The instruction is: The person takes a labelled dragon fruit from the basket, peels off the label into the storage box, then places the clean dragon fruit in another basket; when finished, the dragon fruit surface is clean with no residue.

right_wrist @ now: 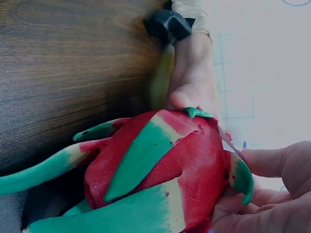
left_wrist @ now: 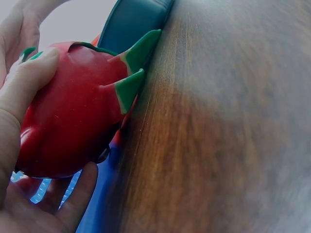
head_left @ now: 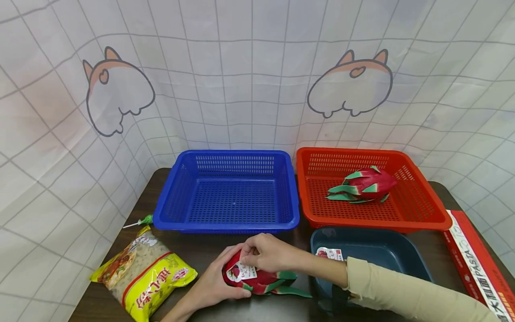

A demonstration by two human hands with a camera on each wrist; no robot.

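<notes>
A red dragon fruit point(head_left: 263, 281) with green scales lies on its side on the dark table, in front of the blue basket. My left hand point(head_left: 213, 284) grips its left end, thumb on the near side and fingers round the far side. On top of the fruit is a white label point(head_left: 246, 272) with a fruit picture. Thumb and forefinger of my right hand point(head_left: 273, 254) pinch the label's edge; in the right wrist view its thin edge point(right_wrist: 233, 143) stands away from the fruit. The left wrist view shows the fruit's red skin point(left_wrist: 73, 116) within the left hand.
Behind stand a blue basket point(head_left: 233, 226) and a red basket point(head_left: 374, 223) holding another dragon fruit point(head_left: 368, 184). A dark blue bin point(head_left: 382, 246) with a similar label point(head_left: 330, 253) is at right, beside a red pasta box point(head_left: 479, 264). A yellow food bag point(head_left: 145, 273) and green lollipop point(head_left: 146, 219) lie left.
</notes>
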